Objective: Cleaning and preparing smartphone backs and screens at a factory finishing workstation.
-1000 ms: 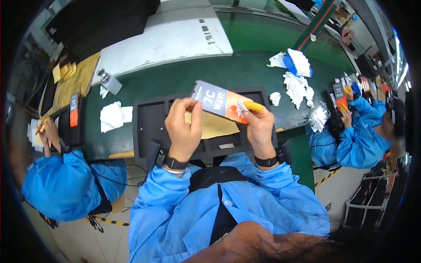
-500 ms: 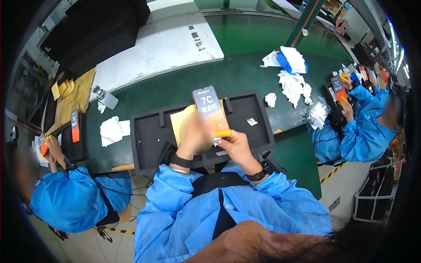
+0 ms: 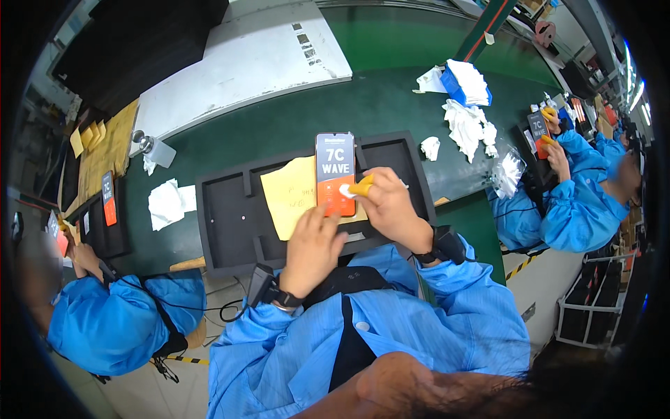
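Observation:
A smartphone [image 3: 335,157] with a grey and orange front lies upright in the black foam tray [image 3: 225,241], partly over a yellow sheet of paper [image 3: 283,199]. My left hand [image 3: 310,248] is open, its spread fingertips at the phone's lower left edge. My right hand [image 3: 391,209] wears yellow finger cots and is closed, with a small white wad, like a bit of wipe [image 3: 345,190], pinched at the fingertips. That wad touches the phone's orange part. Most of the phone's bottom edge shows between the hands.
Crumpled white wipes [image 3: 466,129] and a blue box of wipes [image 3: 466,84] lie at the back right, a clear plastic bag [image 3: 508,171] nearer. A pump bottle [image 3: 157,150] and a white cloth [image 3: 167,204] lie left. Co-workers in blue sit on both sides.
My left hand has come down from over the phone, leaving its front and the yellow paper in view. My right hand has moved up, its fingertips now on the phone's orange part.

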The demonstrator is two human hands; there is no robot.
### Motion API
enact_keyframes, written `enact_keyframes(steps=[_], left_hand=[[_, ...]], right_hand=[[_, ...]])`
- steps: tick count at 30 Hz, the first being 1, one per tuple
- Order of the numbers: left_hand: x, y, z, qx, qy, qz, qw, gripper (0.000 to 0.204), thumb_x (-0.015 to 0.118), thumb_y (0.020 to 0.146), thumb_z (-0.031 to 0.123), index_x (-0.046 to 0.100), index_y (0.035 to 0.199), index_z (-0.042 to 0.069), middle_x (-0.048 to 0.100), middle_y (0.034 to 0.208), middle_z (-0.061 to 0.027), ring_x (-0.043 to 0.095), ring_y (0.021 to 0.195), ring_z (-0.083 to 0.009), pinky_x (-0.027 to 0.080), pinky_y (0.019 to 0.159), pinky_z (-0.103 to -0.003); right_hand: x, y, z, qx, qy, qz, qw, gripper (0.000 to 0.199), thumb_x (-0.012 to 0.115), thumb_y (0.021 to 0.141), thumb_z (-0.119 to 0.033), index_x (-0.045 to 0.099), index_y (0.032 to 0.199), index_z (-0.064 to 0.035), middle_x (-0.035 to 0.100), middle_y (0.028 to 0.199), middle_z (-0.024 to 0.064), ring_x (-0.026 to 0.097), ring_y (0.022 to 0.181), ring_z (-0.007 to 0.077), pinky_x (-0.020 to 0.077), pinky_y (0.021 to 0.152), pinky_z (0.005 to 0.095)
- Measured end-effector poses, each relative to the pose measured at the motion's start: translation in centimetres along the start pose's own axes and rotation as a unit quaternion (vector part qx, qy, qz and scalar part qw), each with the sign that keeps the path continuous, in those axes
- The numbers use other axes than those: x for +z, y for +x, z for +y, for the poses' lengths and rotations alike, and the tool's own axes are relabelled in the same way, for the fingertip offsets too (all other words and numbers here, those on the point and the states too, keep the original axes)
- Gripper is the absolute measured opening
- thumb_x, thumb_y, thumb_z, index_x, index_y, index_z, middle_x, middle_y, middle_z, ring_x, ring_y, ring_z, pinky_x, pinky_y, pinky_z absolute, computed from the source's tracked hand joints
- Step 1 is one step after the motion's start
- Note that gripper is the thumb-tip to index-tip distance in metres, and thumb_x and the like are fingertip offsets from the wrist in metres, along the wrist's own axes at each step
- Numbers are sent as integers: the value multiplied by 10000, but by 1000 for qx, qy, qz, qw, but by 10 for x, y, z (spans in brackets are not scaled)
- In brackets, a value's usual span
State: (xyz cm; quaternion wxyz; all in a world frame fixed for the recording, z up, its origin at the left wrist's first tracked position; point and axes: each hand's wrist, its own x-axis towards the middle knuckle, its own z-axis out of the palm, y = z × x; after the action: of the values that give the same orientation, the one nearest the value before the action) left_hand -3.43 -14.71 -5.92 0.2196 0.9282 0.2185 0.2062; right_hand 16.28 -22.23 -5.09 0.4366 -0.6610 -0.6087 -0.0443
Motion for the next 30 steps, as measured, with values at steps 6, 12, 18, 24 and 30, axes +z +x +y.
enact_keyframes(steps=[6, 12, 18, 24, 30], left_hand=[[4, -11, -3, 40, -12, 23, 999, 425, 737, 840, 215, 649, 1193, -5, 631, 1264, -159, 542, 1225, -378, 451, 1039, -455], [3, -9, 2, 33, 19, 9, 999, 515, 749, 825, 222, 607, 1264, -6, 581, 1336, -177, 529, 1234, -381, 434, 1054, -466], [0, 9, 4, -29, 0, 9, 1000, 622, 777, 801, 268, 570, 1304, -33, 433, 1464, -250, 483, 1267, -420, 437, 1029, -478], [10, 36, -5, -9, 72, -18, 997, 733, 781, 798, 351, 535, 1354, -59, 410, 1498, -257, 445, 1315, -433, 423, 1008, -493], [16, 27, -8, 1, 91, -13, 996, 725, 754, 824, 367, 532, 1373, -51, 463, 1485, -234, 412, 1379, -401, 385, 1050, -546]], right_hand=[[11, 7, 11, -64, -103, -129, 984, 103, 701, 769, -98, 744, 839, -35, 615, 893, 138, 571, 1004, 339, 444, 889, 455], [24, 64, 45, 7, -119, -130, 984, 99, 696, 809, -100, 712, 860, -17, 649, 912, 153, 581, 978, 340, 432, 890, 446], [26, 48, 39, -23, -104, -138, 985, 125, 684, 794, -80, 737, 890, -20, 671, 892, 137, 590, 1005, 320, 416, 956, 438], [25, 45, 34, -34, -91, -153, 984, 136, 709, 779, -94, 764, 892, -44, 653, 872, 119, 583, 1018, 316, 403, 991, 476], [18, 47, 37, -43, -91, -143, 985, 130, 736, 794, -149, 752, 865, -42, 645, 913, 137, 576, 1019, 343, 414, 968, 489]])
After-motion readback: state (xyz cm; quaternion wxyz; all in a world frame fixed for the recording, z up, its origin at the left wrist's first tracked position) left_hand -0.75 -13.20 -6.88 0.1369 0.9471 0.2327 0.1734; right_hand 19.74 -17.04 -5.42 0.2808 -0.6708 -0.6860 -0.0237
